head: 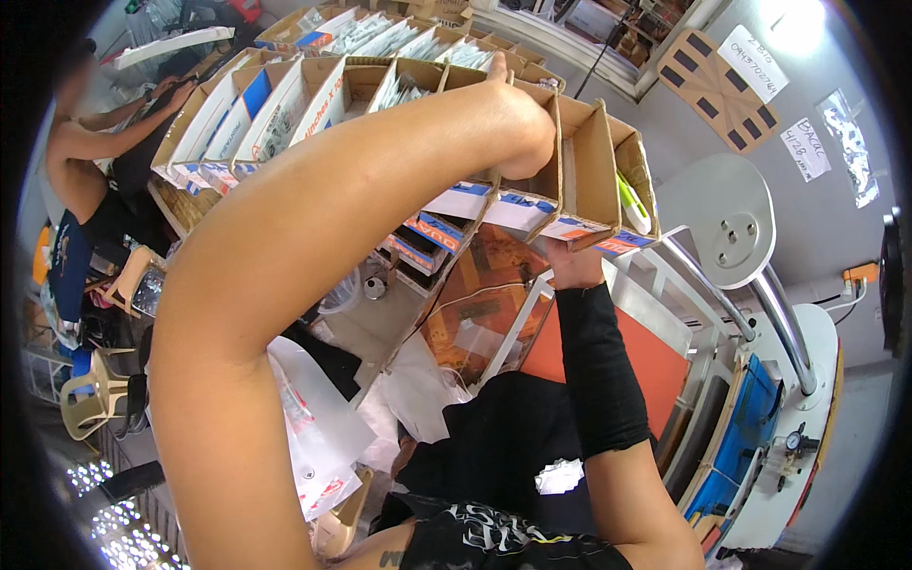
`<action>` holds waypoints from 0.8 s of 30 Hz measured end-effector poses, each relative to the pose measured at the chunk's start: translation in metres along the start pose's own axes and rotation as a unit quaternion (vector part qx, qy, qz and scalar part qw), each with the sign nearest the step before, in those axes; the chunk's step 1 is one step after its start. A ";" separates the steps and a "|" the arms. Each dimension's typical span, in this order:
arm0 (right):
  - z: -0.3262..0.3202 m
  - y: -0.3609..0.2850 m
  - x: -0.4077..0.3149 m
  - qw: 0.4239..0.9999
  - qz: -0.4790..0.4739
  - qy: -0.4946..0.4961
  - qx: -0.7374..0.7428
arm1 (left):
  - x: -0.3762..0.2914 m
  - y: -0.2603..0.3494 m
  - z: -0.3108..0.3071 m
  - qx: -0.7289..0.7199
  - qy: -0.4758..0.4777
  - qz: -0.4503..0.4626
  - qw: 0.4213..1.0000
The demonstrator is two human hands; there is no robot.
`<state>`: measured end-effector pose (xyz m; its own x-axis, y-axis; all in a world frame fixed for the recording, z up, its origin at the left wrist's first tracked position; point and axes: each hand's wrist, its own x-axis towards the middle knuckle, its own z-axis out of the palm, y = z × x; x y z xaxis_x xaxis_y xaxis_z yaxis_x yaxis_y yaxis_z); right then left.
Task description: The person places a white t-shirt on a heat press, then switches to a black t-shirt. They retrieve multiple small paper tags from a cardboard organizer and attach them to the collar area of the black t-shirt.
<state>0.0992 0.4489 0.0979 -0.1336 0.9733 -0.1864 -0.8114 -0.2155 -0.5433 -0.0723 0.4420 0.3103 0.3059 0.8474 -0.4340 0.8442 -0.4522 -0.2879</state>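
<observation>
A long cardboard organizer [524, 203] with many divided compartments crosses the upper middle. My left hand [524, 128] is bent over its right half, one finger or thumb pointing up; most fingers are hidden inside or behind the dividers. My right hand [576, 265], above a black arm sleeve [602, 363], meets the organizer's underside near its right end, its fingers hidden beneath. A green and white cutter-like tool [633, 203] lies in the rightmost compartment. Packets in clear wrapping [402, 92] stand in a middle compartment. Small white paper pieces [559, 476] rest on my black clothing.
A heat press machine [734, 221] with an orange-red pad [620, 349] stands at right. Behind the organizer is another divided box [370, 35]. Smaller cardboard trays [427, 235] sit beneath it. Plastic sheets [313, 434] lie at lower left. Another person [85, 149] works at far left, near chairs [96, 392].
</observation>
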 end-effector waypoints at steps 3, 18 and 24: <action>-0.016 0.002 0.003 0.998 0.013 -0.053 0.010 | 0.005 0.004 0.001 0.022 -0.008 -0.001 1.000; -0.050 0.003 0.019 0.984 -0.009 -0.161 -0.073 | 0.006 -0.015 0.004 -0.056 0.028 0.047 0.997; -0.053 0.003 0.020 0.969 0.039 -0.238 0.047 | -0.004 -0.003 0.005 0.052 0.072 0.049 0.995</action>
<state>0.1241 0.4635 0.0492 -0.4261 0.8851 0.1873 -0.8339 -0.3039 -0.4607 -0.0783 0.4384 0.3086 0.4504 0.8259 -0.3392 0.7594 -0.5541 -0.3409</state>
